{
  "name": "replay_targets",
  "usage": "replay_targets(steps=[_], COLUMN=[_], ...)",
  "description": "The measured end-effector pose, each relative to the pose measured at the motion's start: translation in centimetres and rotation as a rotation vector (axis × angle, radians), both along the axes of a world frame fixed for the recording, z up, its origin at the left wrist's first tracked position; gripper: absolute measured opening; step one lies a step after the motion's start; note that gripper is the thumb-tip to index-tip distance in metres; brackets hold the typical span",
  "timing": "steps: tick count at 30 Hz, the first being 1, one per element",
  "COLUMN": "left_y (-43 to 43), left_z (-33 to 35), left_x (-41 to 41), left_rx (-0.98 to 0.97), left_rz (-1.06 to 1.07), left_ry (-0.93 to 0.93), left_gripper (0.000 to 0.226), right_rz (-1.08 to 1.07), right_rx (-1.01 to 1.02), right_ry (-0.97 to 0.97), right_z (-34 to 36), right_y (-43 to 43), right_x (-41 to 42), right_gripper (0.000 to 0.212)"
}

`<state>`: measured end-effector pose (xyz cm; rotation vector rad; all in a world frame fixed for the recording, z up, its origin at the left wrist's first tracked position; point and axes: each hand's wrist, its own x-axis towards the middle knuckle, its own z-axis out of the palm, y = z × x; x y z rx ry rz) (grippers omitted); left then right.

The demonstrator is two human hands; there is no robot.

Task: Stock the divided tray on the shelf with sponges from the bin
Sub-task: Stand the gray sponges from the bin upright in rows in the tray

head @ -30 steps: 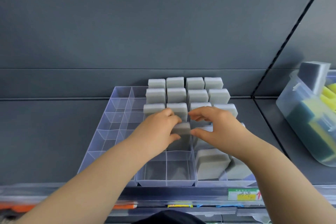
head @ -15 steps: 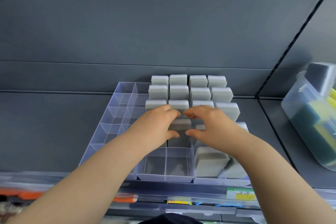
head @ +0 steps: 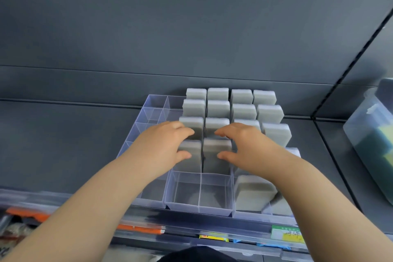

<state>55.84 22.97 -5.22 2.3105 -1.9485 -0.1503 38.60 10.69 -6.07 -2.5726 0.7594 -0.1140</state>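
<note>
The clear divided tray sits on the dark shelf. Grey sponges stand upright in several of its back compartments, on the right columns. My left hand pinches one upright grey sponge, fingers over its top and thumb on its front. Right beside it, my right hand grips a second upright grey sponge the same way. Both sponges stand in neighbouring compartments of the fourth row. The bin with green and yellow sponges stands at the right edge.
Two front middle compartments hold nothing, as do the left columns. Loose grey sponges lie tilted in the front right compartments. A price label is on the shelf's front rail. Packaged goods lie on the shelf below.
My hands were bunched together over one spot and have drawn apart. Two separate grey sponges now show side by side in the fourth row, one under each hand.
</note>
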Motion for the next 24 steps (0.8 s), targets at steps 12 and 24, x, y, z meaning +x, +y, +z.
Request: replay_targets(steps=[12, 24], left_y=[5.7, 15.5], left_z=[1.3, -2.1], left_x=[-0.7, -6.2], left_rx=[-0.351, -0.418], left_rz=[-0.085, -0.313], left_ry=[-0.185, -0.019], left_gripper=[0.034, 0.038], right_rz=[-0.136, -0.441], right_rx=[-0.296, -0.206], right_ry=[-0.122, -0.076], right_z=[2.0, -2.8], right_y=[6.2, 22.5], right_x=[-2.2, -9.0], right_gripper=[0.040, 0.055])
